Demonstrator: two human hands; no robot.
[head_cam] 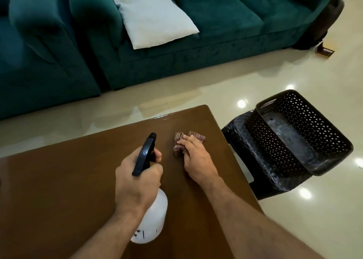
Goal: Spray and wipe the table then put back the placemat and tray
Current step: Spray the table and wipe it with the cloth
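We see the brown rectangular wooden table [78, 180] mid-cleaning: the left hand [137, 182] is wrapped around the neck of the white plastic spray bottle with a black trigger head [149, 217], its nozzle pointing toward the table's far edge, presumably so that mist lands ahead of the cloth. The right hand [196, 160], wrist low and fingers loosely curled, presses on the crumpled reddish ribbed cloth [179, 141] near the table's far right corner. The black perforated plastic tray [294, 133] sits on a dark stool just right of the table, probably set aside for wiping; we see no placemat.
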